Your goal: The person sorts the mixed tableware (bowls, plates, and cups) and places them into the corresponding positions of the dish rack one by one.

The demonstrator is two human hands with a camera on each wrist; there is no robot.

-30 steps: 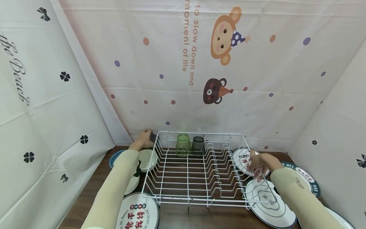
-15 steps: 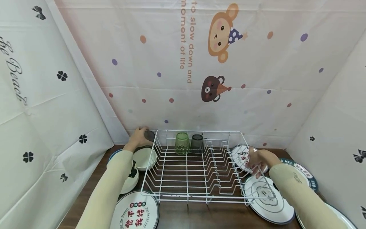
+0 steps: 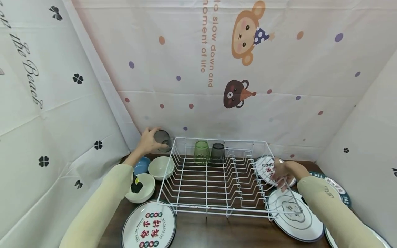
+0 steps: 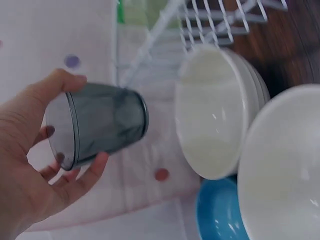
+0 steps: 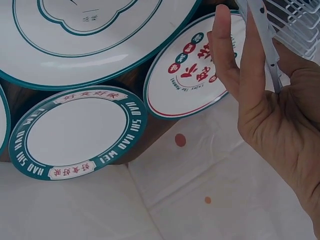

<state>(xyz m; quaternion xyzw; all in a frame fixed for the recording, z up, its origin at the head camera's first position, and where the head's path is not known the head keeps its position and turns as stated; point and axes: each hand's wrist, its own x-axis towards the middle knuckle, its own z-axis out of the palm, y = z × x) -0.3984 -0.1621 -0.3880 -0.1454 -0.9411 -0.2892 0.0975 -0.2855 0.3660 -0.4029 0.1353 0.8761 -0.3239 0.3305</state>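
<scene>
My left hand (image 3: pixel 149 142) holds a smoky grey glass (image 4: pixel 107 122) around its rim, thumb on one side and fingers on the other. The glass is raised at the back left corner of a white wire dish rack (image 3: pixel 227 208), its base tilted toward the rack. My right hand (image 3: pixel 283 171) grips the right side of the rack, with the wire rim between thumb and fingers in the right wrist view. Inside the rack, a green glass (image 3: pixel 201 152) and another grey glass (image 3: pixel 217 153) stand side by side along the back.
Left of the rack sit white bowls (image 3: pixel 161 167), a blue bowl (image 3: pixel 142 165) and a plate with red lettering (image 3: pixel 149 225). Several plates lie to the right, including a green-rimmed plate (image 5: pixel 77 132) and a larger white plate (image 3: pixel 293 215). Printed cloth walls surround the table.
My left hand has lifted the grey glass from behind the bowls, up beside the rack's back left corner. The right hand keeps its hold on the rack. The head view has shifted slightly.
</scene>
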